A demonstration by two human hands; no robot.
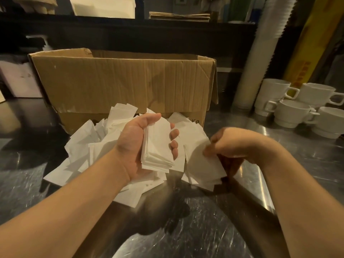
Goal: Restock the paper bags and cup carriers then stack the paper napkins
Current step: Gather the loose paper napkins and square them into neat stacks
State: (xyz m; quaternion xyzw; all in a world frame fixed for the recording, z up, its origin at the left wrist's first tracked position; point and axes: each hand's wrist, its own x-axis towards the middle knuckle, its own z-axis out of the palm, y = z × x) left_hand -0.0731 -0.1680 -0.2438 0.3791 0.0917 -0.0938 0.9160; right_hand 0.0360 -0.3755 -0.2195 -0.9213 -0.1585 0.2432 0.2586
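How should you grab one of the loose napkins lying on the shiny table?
Pinch a free edge or corner of a top napkin in the loose pile, coming from above and the near side. They lie flat and overlapping on the steel counter, with the cardboard box close behind. Thumb and fingers could probably lift one sheet.

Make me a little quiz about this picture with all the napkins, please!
1. True or false: the left hand holds a neat stack of napkins.
2. What stands right behind the loose napkin pile? A) a bucket B) a cardboard box C) a chair
3. Fill in: the white cups stand on the person's ____ side.

Key
1. True; the thumb and fingers wrap around the stack.
2. B, the cardboard box, with its top open.
3. Right, beyond the right hand, which pinches a napkin from the pile on the metal counter.
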